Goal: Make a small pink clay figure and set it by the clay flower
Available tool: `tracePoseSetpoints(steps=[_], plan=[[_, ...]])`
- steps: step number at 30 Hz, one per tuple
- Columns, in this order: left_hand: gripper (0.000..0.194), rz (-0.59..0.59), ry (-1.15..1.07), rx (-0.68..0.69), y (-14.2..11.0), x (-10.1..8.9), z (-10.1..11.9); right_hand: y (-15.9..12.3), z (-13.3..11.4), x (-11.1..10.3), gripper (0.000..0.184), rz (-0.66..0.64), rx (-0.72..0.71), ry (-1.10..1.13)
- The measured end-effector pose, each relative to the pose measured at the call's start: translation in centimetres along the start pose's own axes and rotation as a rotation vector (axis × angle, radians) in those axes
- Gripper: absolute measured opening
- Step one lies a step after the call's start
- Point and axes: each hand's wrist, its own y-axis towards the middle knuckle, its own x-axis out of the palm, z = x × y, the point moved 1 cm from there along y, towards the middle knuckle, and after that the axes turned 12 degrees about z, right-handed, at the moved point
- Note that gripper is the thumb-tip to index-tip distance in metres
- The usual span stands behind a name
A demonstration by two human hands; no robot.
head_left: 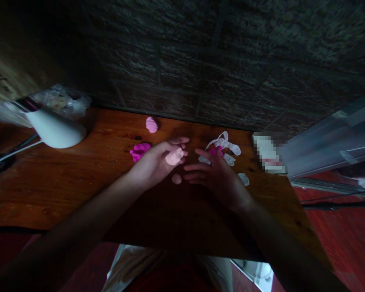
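Observation:
My left hand (pixel 154 164) holds a pale pink lump of modelling clay (pixel 174 156), its fingers partly curled round it. Facing it, my right hand (pixel 219 176) is open, its fingers apart and pointing left, with nothing in them. A small pinkish lump (pixel 177 179) lies on the wooden table (pixel 79 182) below the gap between the hands. Left of my left hand is a bright magenta lump (pixel 140 151), flattened and ragged. Farther back sits a light pink lump (pixel 151 125). White pieces (pixel 231 148) and a magenta bit (pixel 216 151) lie beyond my right hand, partly hidden by it.
Another white piece (pixel 243 179) lies right of my right hand. A white cone-shaped object (pixel 57 129) with a cable stands at left, near clear plastic wrapping (pixel 62 97) and a cardboard box (pixel 15 56). A dark stone-patterned wall (pixel 182 73) rises behind the table. A blurred-out pale object (pixel 267 152) lies at right.

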Motion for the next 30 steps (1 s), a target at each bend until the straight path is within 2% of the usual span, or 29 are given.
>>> tracePoseSetpoints(steps=[1, 2, 4, 10, 12, 14, 17, 20, 22, 25, 30], plan=[[0.015, 0.025, -0.046, -0.086, 0.2, 0.0, 0.3, 0.0, -0.1, -0.2, 0.053, 0.006, -0.017, -0.018], [0.025, 0.044, -0.071, -0.139, 0.3, 0.0, 0.5, 0.0, -0.2, -0.3, 0.055, 0.01, -0.034, -0.035], [0.041, 0.065, -0.104, -0.2, 0.5, 0.2, 0.7, 0.2, -0.3, -0.6, 0.057, 0.028, -0.057, -0.057], [0.059, 0.126, -0.174, -0.245, 0.9, 0.3, 1.4, 0.7, -0.3, -0.9, 0.056, 0.133, -0.097, -0.114], [0.066, 0.112, -0.171, -0.248, 1.0, 0.0, 1.7, 0.4, 0.0, -0.6, 0.056, 0.114, -0.137, -0.196], [0.07, 0.086, -0.132, -0.228, 1.1, -0.2, 1.8, -0.3, 0.4, -0.1, 0.055, 0.027, -0.17, -0.357], [0.07, 0.113, -0.067, -0.154, 0.9, -0.5, 1.7, -1.7, 1.0, 0.8, 0.054, -0.158, -0.205, -0.618], [0.071, 0.137, -0.058, -0.099, 0.4, -0.4, 1.6, -2.5, 1.3, 1.2, 0.05, -0.273, -0.366, -0.757], [0.075, 0.074, -0.057, -0.111, 0.2, -0.2, 1.8, -2.4, 1.3, 1.0, 0.047, -0.27, -0.473, -0.824], [0.076, -0.004, -0.022, -0.119, 0.1, 0.1, 1.9, -1.9, 1.2, 0.5, 0.045, -0.226, -0.542, -0.891], [0.059, -0.007, 0.016, -0.045, -0.1, 0.2, 1.5, -1.7, 0.7, 0.3, 0.043, -0.203, -0.641, -0.933]])
